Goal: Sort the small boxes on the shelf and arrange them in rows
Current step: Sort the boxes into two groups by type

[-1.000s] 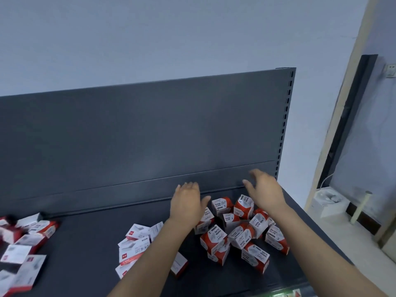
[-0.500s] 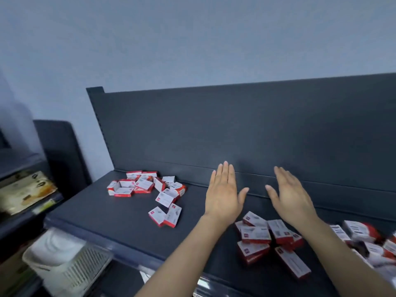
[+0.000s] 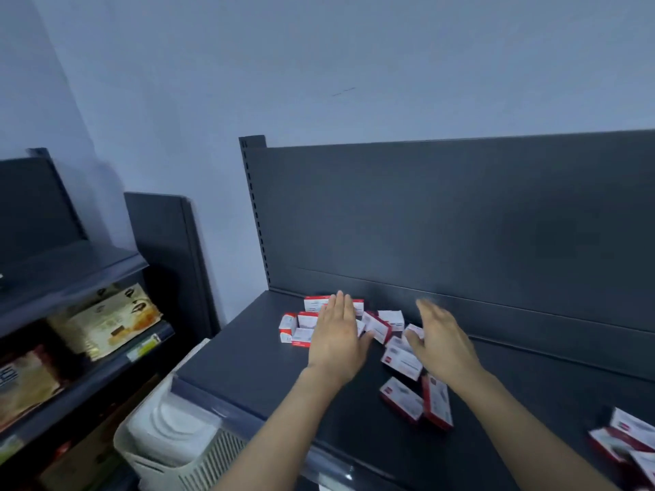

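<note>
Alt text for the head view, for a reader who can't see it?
A person's left hand and right hand, fingers straight and holding nothing, reach over a scattered cluster of small red-and-white boxes on a dark grey shelf. More boxes lie nearer the front and at the far right.

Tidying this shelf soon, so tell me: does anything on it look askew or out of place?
Yes. The small boxes near the back left corner of the shelf lie jumbled at mixed angles, not in rows. Two boxes sit apart nearer the front, one on its edge, and another heap lies at the far right.
</note>
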